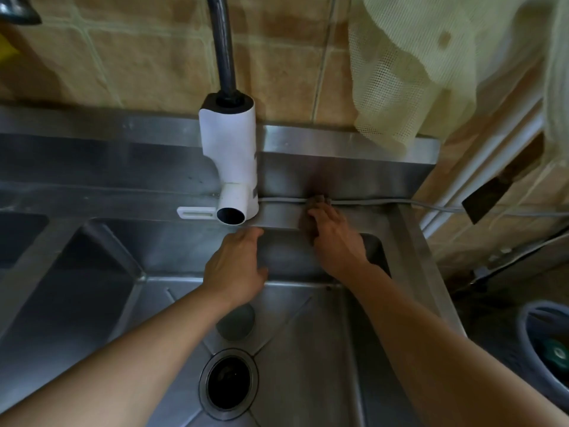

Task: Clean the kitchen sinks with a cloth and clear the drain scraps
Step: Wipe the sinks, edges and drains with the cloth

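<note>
A: While the drain [228, 382] sits nearest us, dark and open in the floor of the right sink [308, 349], is anything left in it?

B: Its round hole looks black and I cannot tell if scraps lie inside. A metal ring rims it, and pressed creases run out from it across the steel floor.

A: And the hands?

B: Both reach past it to the back ledge [277, 218]. The left hand [235, 266] rests over the ledge's edge with nothing in it; its fingers are hidden beyond the knuckles, but it looks loose, used as a brace.

A: The right one?

B: The right hand [334, 238] presses a dark cloth [317, 203] against the ledge, fingers laid over it, the cloth's tip poking out at the thin grey cable [369, 201] that runs along the back.

A: So the step is wiping the ledge?

B: I judge so. To do it well I would keep the cloth flat, stroke along the brushed grain, work into the seam under the cable without tugging it, then carry on round the tap [229, 158].

A: What is that tap like?

B: A smooth white plastic body with a round open spout, fed by a dark curved pipe [223, 44]. Behind it stand glossy tan tiles [138, 57] with pale grout, and a cream mesh cloth [415, 72] hangs at the far right.

A: The left sink [61, 288]?

B: Steel too, dull and streaked.
</note>
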The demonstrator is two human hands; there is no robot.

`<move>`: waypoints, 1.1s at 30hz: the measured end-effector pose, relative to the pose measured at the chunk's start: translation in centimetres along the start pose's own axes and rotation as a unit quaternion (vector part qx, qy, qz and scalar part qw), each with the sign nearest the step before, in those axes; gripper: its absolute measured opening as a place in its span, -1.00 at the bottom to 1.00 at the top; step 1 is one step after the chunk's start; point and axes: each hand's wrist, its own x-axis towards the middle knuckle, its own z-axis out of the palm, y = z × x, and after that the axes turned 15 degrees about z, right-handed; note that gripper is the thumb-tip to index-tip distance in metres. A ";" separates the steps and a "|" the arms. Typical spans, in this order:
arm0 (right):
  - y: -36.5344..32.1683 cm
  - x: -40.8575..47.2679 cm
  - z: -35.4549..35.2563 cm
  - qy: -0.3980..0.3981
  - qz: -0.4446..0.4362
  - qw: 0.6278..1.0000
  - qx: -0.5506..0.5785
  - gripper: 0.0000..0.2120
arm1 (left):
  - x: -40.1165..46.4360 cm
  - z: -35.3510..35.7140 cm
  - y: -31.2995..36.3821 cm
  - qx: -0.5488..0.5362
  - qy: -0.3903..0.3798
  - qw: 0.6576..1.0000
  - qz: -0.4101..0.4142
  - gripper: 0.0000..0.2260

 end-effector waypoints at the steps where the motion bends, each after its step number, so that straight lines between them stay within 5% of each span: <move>1: 0.8 -0.1 -0.2 0.002 0.011 1.000 -0.004 -0.47 | 0.1 0.1 0.2 -0.003 0.000 1.000 0.002 -0.42; 12: 6.0 1.5 -3.3 0.024 0.157 0.974 -0.159 -0.56 | 1.8 1.0 3.1 -0.025 -0.002 0.998 0.056 -0.46; 19: 7.6 -1.1 -3.3 0.026 0.132 0.980 -0.147 -0.49 | 1.2 1.9 4.3 -0.017 -0.042 0.998 0.052 -0.43; 26: 8.2 -8.8 -1.4 0.074 0.197 0.969 -0.127 -0.50 | 0.4 2.8 8.4 -0.028 -0.070 0.993 0.095 -0.49; 33: 8.9 -3.3 -2.6 0.058 0.255 0.963 -0.059 -0.36 | 2.0 3.0 9.3 -0.021 -0.079 0.989 0.122 -0.48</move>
